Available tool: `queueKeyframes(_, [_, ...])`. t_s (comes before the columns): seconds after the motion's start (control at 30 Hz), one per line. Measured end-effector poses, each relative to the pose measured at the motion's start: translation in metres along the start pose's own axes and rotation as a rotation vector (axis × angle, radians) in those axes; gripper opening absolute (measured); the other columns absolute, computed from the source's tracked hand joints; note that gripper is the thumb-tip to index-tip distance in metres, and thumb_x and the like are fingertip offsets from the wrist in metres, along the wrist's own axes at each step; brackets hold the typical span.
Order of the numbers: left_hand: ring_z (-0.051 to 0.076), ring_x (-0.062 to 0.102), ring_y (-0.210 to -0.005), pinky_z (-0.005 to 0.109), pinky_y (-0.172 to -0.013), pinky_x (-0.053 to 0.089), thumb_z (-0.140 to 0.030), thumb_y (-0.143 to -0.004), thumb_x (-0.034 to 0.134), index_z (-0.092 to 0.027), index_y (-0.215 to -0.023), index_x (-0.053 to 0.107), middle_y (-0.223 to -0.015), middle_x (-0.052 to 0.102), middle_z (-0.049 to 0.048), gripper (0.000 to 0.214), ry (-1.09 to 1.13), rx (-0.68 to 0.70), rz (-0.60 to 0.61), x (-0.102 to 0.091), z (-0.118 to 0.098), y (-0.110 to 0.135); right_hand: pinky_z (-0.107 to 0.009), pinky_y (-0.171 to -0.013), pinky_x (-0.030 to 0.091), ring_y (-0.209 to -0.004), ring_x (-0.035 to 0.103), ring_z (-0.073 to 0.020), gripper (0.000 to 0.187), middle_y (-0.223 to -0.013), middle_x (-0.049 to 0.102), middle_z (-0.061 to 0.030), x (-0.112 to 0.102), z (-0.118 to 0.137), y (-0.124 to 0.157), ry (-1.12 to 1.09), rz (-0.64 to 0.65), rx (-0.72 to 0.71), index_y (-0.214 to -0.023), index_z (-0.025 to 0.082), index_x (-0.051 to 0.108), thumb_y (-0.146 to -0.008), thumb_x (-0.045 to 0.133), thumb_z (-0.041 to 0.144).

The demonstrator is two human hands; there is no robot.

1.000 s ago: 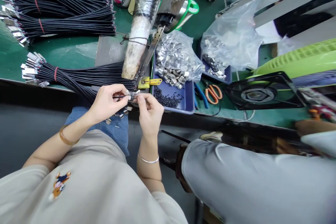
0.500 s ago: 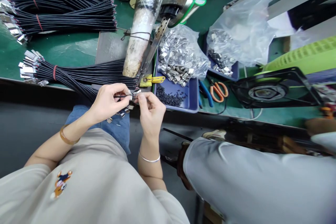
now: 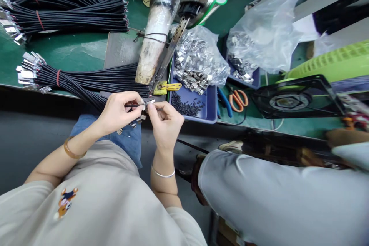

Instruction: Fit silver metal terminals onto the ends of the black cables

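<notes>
My left hand [image 3: 122, 110] is closed, pinching a black cable [image 3: 132, 105] near its end. Close against it, my right hand [image 3: 167, 125] pinches a small metal connector shell [image 3: 151, 102] at the cable's tip. The fingertips hide most of the joint between cable and shell. Below my hands, several metal connector ends hang over my lap, partly covered by my left hand. Just behind lies a cable bundle [image 3: 95, 78] tied with a red band, metal connectors at its left end.
A blue tray [image 3: 211, 113] holds a bag of metal shells [image 3: 196, 59] and small black pieces [image 3: 184, 105]. Nearby are a yellow cutter [image 3: 173, 87], orange-handled scissors [image 3: 238, 100], a wrapped tube [image 3: 152, 38] and a black fan [image 3: 291, 102]. Another person's leg [image 3: 259, 192] is at right.
My right thumb and fingers have shifted slightly left, closer to my left fingertips. My left hand keeps its pinch on the cable. The whole view has drifted a little.
</notes>
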State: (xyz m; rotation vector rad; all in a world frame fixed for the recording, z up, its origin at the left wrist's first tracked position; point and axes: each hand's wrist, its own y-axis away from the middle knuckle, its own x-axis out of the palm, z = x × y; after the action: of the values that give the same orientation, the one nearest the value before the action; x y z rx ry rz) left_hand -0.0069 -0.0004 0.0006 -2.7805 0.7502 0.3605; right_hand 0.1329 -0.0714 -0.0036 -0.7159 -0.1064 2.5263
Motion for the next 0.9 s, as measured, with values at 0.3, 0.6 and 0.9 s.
queueKeyframes(0.3, [0.008,0.044,-0.056,0.022,-0.054,0.035,-0.019,-0.080,0.061,-0.015,-0.073,0.065,-0.068,0.062,-0.0011,0.009,0.008,0.037,0.036,-0.004,0.000,0.001,-0.026,-0.055,0.037,-0.052,0.044,-0.0097,0.045,-0.054,0.056,0.0026,0.000,0.003,-0.001,0.020,-0.048,-0.013,-0.057,0.020,0.058,-0.093,0.057,0.046])
queueKeyframes(0.6, [0.011,0.052,-0.059,0.021,-0.055,0.040,-0.027,-0.085,0.062,-0.014,-0.080,0.072,-0.069,0.066,0.0025,0.018,0.172,-0.044,0.098,-0.011,0.000,-0.002,-0.025,-0.052,0.043,-0.053,0.051,-0.0101,0.026,-0.074,0.069,0.0003,-0.008,-0.008,-0.001,-0.174,0.024,0.066,-0.088,0.021,0.072,-0.084,0.067,0.047])
queueKeyframes(0.9, [0.010,0.054,-0.060,0.020,-0.051,0.039,-0.025,-0.083,0.066,-0.015,-0.082,0.079,-0.071,0.066,0.0029,0.016,0.179,-0.055,-0.020,-0.002,-0.005,0.001,-0.024,-0.042,0.029,-0.043,0.038,-0.0079,0.022,-0.055,0.051,0.0063,-0.019,0.003,0.011,0.048,-0.237,-0.118,-0.090,0.022,0.072,-0.090,0.064,0.041])
